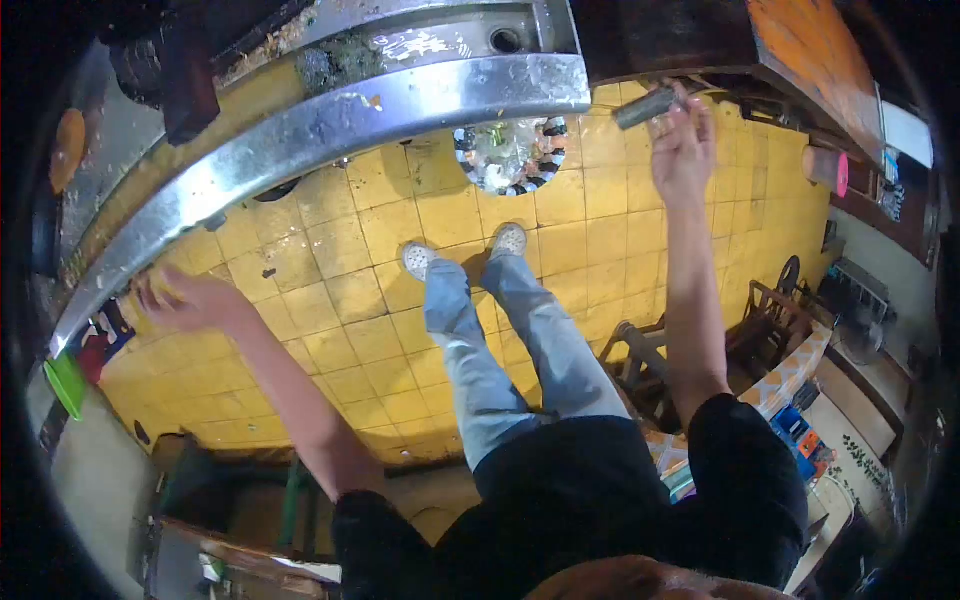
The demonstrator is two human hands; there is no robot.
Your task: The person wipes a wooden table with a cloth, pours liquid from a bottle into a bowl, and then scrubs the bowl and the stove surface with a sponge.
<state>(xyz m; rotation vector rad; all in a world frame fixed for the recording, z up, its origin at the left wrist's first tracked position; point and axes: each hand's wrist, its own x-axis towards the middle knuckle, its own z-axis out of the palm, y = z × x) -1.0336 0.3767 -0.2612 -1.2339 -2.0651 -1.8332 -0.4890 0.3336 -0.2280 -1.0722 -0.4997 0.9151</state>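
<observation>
On the right, my right hand (684, 150) is raised below the dark wooden counter, its fingers curled at one end of a short dark grey cylinder (643, 109). The cylinder points left, toward the metal sink edge. My left hand (182, 300) is stretched out at the left, close to the curved front rim of the metal sink counter (330, 125). Its fingers are loosely bent and apart, with nothing seen in them.
A round bin (510, 160) with a black and white rim, holding a clear bag, stands under the sink corner. Yellow floor tiles (370, 290) lie around my feet. A bright green item (66, 386) hangs at far left. Wooden furniture (780, 320) stands at right.
</observation>
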